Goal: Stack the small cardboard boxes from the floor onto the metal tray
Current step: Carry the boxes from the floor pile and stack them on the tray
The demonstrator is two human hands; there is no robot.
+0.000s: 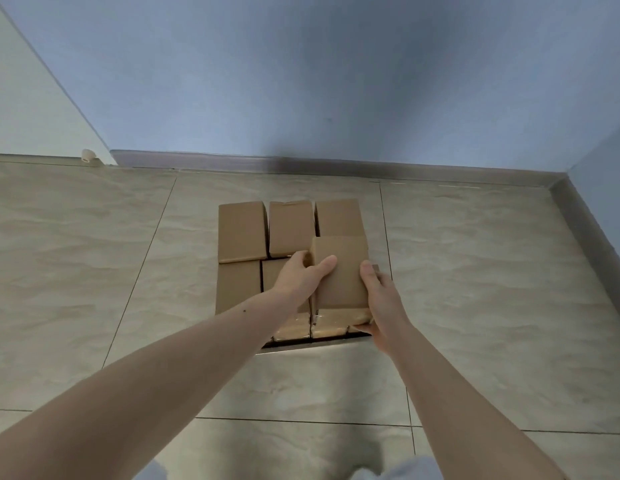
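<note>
From my head camera, my left hand (301, 277) and right hand (379, 299) both grip one small cardboard box (339, 271), holding it over the near-right corner of the boxes (242, 232) packed on the metal tray (301, 345), on the tiled floor (492, 271).

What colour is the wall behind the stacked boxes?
Pale blue-grey, plain with no pattern, seen in the head view: wall behind the boxes.
</note>
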